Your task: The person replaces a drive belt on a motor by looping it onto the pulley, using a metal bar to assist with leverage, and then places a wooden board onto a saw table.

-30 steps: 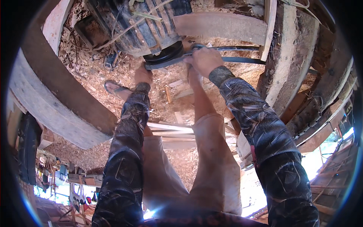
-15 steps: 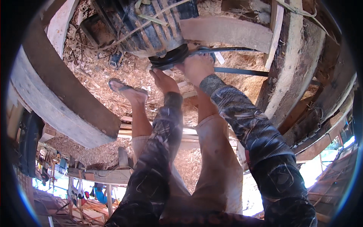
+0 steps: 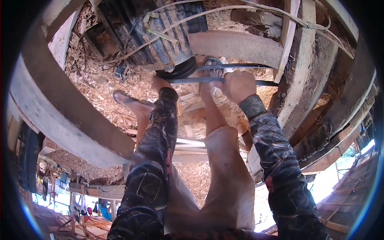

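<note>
While both hands [image 3: 200, 82] grip the drive belt [image 3: 240, 83], sawdust [image 3: 100, 84] lies below.

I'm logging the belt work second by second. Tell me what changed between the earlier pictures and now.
The left hand moved from the pulley's left side to right beneath the black pulley, by the belt. The left foot in its sandal shifted a little rightward on the sawdust. The right hand stayed gripped on the belt, and the right foot stayed braced under it.
</note>
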The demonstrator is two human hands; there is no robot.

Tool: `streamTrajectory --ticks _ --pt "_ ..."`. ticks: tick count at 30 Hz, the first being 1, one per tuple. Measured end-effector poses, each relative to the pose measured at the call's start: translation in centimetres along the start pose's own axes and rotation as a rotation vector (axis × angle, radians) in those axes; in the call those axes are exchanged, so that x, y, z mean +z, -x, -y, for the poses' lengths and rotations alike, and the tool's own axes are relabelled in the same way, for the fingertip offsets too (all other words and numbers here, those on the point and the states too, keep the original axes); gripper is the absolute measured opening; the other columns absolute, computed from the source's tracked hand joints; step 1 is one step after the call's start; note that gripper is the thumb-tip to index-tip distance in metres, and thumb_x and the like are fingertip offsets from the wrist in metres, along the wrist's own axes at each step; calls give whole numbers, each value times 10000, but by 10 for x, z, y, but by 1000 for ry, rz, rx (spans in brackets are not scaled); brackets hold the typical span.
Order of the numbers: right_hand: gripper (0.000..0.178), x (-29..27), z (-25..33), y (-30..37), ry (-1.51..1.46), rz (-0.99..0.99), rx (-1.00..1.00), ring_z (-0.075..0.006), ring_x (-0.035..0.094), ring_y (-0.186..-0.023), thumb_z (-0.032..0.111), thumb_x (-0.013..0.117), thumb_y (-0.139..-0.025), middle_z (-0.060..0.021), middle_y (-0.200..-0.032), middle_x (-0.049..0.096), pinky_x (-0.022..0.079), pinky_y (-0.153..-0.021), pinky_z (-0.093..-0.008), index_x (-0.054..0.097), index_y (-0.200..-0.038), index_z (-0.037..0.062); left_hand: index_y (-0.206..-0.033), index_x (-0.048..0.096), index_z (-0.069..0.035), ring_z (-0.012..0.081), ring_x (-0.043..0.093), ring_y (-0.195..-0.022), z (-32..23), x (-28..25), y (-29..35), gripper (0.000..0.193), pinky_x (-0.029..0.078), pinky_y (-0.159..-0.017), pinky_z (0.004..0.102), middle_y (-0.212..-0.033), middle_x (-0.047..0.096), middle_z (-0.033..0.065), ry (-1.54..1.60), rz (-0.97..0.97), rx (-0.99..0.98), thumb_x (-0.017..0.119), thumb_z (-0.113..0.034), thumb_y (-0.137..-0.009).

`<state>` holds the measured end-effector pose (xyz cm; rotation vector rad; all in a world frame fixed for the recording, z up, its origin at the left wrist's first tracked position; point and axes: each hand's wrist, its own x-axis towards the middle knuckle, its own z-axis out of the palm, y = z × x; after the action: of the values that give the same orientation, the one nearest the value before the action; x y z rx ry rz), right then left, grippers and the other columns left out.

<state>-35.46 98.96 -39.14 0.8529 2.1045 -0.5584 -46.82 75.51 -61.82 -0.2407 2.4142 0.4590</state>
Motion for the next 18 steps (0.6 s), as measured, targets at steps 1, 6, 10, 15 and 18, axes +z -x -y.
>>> streamTrajectory --ticks 1,6,10,15,18 --pt "670 3 4 -2 -2 3 -1 -320 655 -625 673 488 -806 -158 -645 644 514 -590 -417 704 -731 43 -961 605 -24 296 627 -778 0 -5 -9 226 492 -662 409 -897 641 135 -4 49 41 438 -171 -921" --pt "600 17 37 -16 -77 -62 -43 -312 651 -607 606 542 -816 -149 -642 647 516 -578 -422 698 -707 37 -932 653 -30 294 631 -694 -7 -10 -52 280 483 -577 411 -805 645 121 890 334 -693 456 -226 -894" --pt "563 21 53 -29 -94 -231 -132 -315 661 -622 577 566 -816 -154 -666 658 526 -582 -415 704 -728 38 -1006 635 -12 254 642 -811 14 -7 -102 387 492 -660 375 -950 665 116 837 269 -443 531 -358 -866" --pt "543 10 58 -34 -136 -9 -11 -318 679 -700 565 560 -827 -173 -723 671 542 -644 -412 710 -790 45 -992 642 58 243 647 -796 48 -14 -113 460 477 -686 375 -890 682 124 -397 124 178 533 -376 -889" --pt "539 16 52 -37 -126 -14 -13 -318 680 -716 570 555 -829 -171 -736 674 541 -658 -422 712 -823 54 -1016 640 62 255 646 -883 24 -34 -69 473 466 -780 356 -985 678 149 -320 4 -10 432 -359 -957"
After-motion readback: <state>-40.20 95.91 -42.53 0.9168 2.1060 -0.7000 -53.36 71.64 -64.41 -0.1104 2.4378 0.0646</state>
